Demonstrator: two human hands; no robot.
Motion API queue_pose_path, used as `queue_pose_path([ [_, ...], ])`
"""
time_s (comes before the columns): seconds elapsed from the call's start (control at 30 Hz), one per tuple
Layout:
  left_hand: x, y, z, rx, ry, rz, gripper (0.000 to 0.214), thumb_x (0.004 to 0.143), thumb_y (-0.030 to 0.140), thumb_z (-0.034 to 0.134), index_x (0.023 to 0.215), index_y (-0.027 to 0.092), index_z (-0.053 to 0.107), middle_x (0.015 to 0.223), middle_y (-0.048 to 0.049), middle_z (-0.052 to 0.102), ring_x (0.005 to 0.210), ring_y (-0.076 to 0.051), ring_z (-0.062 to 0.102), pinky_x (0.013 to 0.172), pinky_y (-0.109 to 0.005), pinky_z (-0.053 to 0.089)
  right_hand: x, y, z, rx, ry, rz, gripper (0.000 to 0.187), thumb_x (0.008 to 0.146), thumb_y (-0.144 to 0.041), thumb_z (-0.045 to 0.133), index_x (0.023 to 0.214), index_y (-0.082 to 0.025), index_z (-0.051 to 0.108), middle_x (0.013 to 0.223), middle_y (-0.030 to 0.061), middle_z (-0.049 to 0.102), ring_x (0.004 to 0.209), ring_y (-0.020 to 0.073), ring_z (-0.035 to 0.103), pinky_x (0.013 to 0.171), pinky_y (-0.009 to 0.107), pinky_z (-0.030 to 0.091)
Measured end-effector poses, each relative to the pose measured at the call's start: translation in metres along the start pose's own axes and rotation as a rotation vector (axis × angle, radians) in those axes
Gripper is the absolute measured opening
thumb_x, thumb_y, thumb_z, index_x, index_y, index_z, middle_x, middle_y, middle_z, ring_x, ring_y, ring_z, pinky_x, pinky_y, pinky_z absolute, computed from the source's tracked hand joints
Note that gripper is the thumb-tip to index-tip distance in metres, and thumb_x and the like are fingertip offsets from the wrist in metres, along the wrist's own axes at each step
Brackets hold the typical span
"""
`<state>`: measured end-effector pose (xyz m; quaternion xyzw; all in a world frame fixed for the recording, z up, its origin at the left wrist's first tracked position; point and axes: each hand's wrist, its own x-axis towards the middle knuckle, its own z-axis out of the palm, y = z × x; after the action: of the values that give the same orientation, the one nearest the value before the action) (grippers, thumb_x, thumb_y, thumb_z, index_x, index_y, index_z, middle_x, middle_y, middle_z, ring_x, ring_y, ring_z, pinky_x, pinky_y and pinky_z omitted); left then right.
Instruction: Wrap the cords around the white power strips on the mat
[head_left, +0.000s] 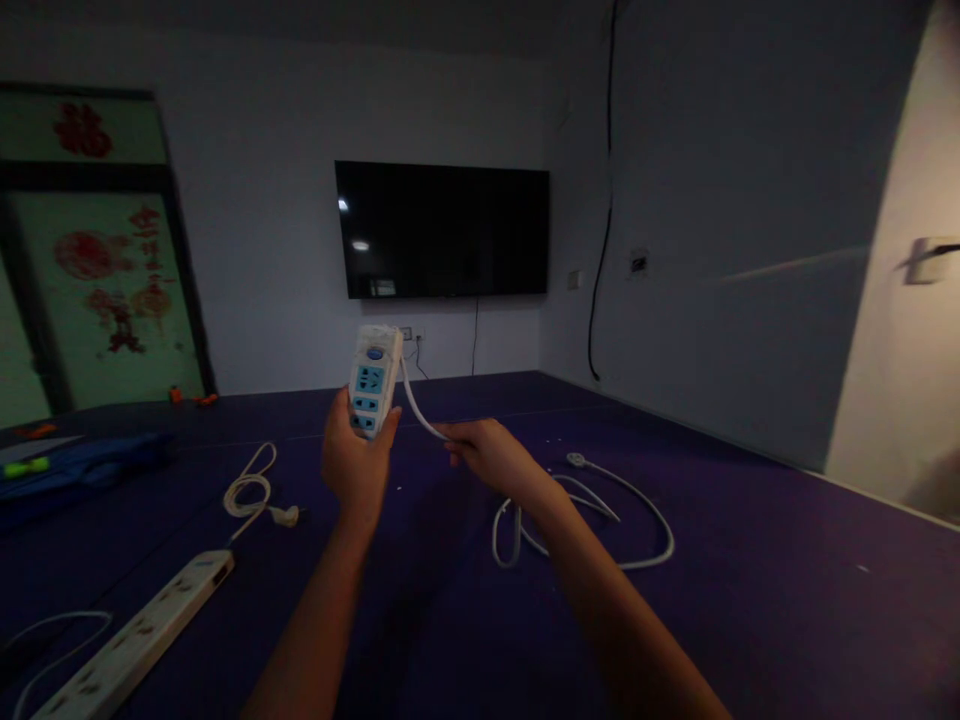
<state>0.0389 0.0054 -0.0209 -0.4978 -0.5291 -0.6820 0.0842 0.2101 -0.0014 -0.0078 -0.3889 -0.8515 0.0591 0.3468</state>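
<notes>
From where I stand, a blue bundle (97, 465) lies at the far left; nearer, a long power strip (142, 635) rests on the purple surface (712, 630), its thin cord (238, 490) looped just beyond it and ending in a plug (285, 516). Next comes the person's left hand (357, 455), wrapped around the lower part of a short power strip (386, 365), which is held up off the surface, tilted. To its right, the right hand (491, 455) pinches the white cable (417, 407) that leaves that strip near its top end. Further right, loose white loops (660, 515) lie beside and behind the right forearm (607, 605), with a second plug (576, 459) at their far side. My worry is the cable: a hard pull could strain it where it enters the strip, or twist the strip out of that low hold. The loops might also knot if dragged. Counting across, I make it one bundle, two power strips, two plugs in sight, two hands, and one dark television (446, 230) behind them.
</notes>
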Motion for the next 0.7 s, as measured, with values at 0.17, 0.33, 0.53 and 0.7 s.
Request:
queue_pose_path([
  [0.17, 0.012, 0.003, -0.019, 0.435, -0.184, 0.253, 0.055, 0.074, 0.029, 0.060, 0.127, 0.020, 0.048, 0.111, -0.0131, 0.063, 0.103, -0.031, 0.057, 0.084, -0.046, 0.042, -0.009, -0.013, -0.016, -0.202, 0.057, -0.070, 0.036, 0.082, -0.012, 0.053, 0.112, -0.028, 0.066, 0.083, 0.0024, 0.072, 0.078, 0.0159, 0.064, 0.069, 0.025, 0.042],
  [0.33, 0.022, -0.002, -0.029, 0.570, -0.378, 0.485, 0.051, 0.072, 0.019, 0.057, 0.122, 0.025, 0.052, 0.114, -0.0077, 0.063, 0.109, -0.028, 0.053, 0.097, -0.049, 0.032, -0.015, -0.017, -0.028, -0.223, 0.218, -0.146, 0.024, 0.085, -0.021, 0.054, 0.102, -0.024, 0.071, 0.091, 0.0033, 0.072, 0.082, 0.0157, 0.064, 0.070, 0.025, 0.043],
  [0.53, 0.018, -0.001, -0.025, 0.484, -0.541, 0.678, 0.059, 0.063, 0.007, 0.056, 0.118, 0.030, 0.055, 0.111, -0.0031, 0.064, 0.115, -0.024, 0.049, 0.108, -0.051, 0.016, -0.015, -0.004, -0.035, -0.190, 0.361, -0.153, 0.023, 0.087, -0.028, 0.051, 0.096, -0.023, 0.072, 0.086, 0.0039, 0.070, 0.078, 0.0152, 0.061, 0.069, 0.026, 0.041],
  [0.7, 0.014, 0.009, -0.026, 0.412, -0.588, 0.749, 0.061, 0.062, 0.002, 0.054, 0.116, 0.030, 0.056, 0.109, -0.0027, 0.064, 0.112, -0.024, 0.051, 0.109, -0.051, 0.014, -0.013, 0.014, -0.042, -0.105, 0.414, -0.108, 0.022, 0.086, -0.031, 0.053, 0.092, -0.023, 0.073, 0.083, 0.0044, 0.069, 0.073, 0.0149, 0.058, 0.067, 0.028, 0.041],
])
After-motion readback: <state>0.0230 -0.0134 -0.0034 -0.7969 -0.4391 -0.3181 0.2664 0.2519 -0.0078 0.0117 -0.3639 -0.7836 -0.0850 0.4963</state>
